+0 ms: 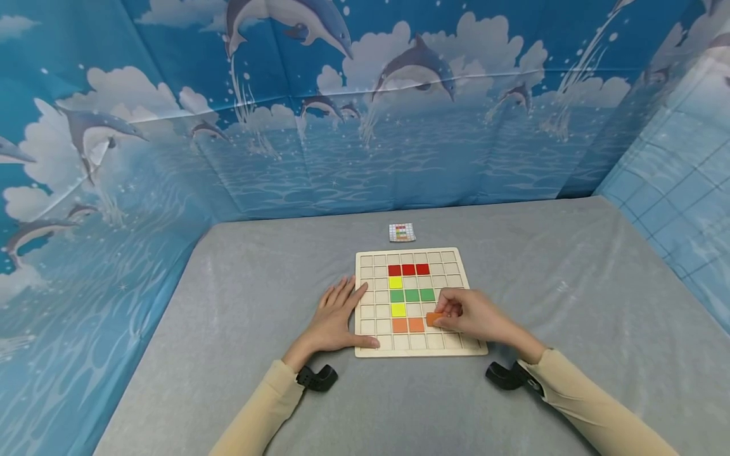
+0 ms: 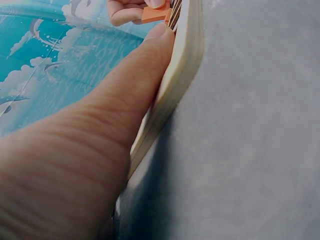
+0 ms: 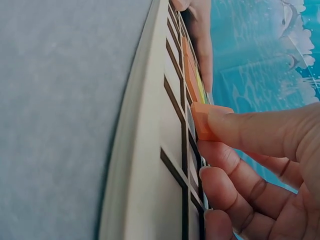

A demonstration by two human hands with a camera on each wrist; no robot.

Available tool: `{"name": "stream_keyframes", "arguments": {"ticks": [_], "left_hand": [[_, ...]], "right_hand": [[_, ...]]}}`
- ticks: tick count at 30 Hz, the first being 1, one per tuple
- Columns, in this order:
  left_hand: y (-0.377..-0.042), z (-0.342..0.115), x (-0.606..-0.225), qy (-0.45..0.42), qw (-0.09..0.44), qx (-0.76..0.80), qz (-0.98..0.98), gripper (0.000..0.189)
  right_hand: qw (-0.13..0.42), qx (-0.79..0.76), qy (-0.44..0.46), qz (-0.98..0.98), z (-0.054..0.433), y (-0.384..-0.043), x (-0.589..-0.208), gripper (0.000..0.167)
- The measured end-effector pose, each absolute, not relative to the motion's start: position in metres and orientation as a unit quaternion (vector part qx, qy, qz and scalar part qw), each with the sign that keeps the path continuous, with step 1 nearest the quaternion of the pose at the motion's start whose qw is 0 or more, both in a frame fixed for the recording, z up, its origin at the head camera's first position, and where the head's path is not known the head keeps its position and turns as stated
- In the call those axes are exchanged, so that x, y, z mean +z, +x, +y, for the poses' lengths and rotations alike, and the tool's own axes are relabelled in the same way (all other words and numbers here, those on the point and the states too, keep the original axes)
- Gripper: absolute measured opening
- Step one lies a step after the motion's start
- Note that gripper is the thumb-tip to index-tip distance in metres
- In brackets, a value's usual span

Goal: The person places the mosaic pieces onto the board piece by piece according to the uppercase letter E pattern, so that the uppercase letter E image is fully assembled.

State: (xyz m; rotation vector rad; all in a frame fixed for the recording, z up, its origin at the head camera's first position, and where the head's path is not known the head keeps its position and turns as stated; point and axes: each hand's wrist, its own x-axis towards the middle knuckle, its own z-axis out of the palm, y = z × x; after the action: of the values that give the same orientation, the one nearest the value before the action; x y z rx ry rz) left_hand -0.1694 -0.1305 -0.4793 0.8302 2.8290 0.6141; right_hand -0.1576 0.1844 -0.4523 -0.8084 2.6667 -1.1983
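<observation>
A wooden grid board (image 1: pixel 402 346) lies flat on the grey surface. My left hand (image 1: pixel 332 322) rests with fingers spread at its left edge, the thumb lying over the lower left corner. Between thumb and fingers, my right hand (image 1: pixel 473 315) pinches an orange square tile (image 1: pixel 433 318). In the right wrist view this tile (image 3: pixel 202 119) is tilted, its lower edge at the grid. Two orange tiles (image 1: pixel 408 325) sit in cells just to its left. Above them are a row of three green tiles (image 1: pixel 412 296), two yellow tiles (image 1: pixel 398 310) and three red tiles (image 1: pixel 408 270).
Behind the board lies a small card (image 1: pixel 402 232) printed with a coloured grid pattern. The grey cloth-covered table (image 1: pixel 256 285) extends around the board. A blue dolphin-print curtain (image 1: pixel 342 158) hangs along the back and sides. Each wrist wears a black camera mount (image 1: pixel 317 378).
</observation>
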Motion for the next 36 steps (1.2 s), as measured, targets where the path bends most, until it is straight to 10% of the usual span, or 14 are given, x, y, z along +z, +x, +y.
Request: {"name": "stream_keyframes", "arguments": {"ticks": [36], "left_hand": [[-0.1720,-0.1318,-0.4818,0.276,0.070,0.204,0.937,0.113]], "right_hand": [[0.058,-0.351,-0.257,0.899,0.1843,-0.1576,-0.4506,0.013]]}}
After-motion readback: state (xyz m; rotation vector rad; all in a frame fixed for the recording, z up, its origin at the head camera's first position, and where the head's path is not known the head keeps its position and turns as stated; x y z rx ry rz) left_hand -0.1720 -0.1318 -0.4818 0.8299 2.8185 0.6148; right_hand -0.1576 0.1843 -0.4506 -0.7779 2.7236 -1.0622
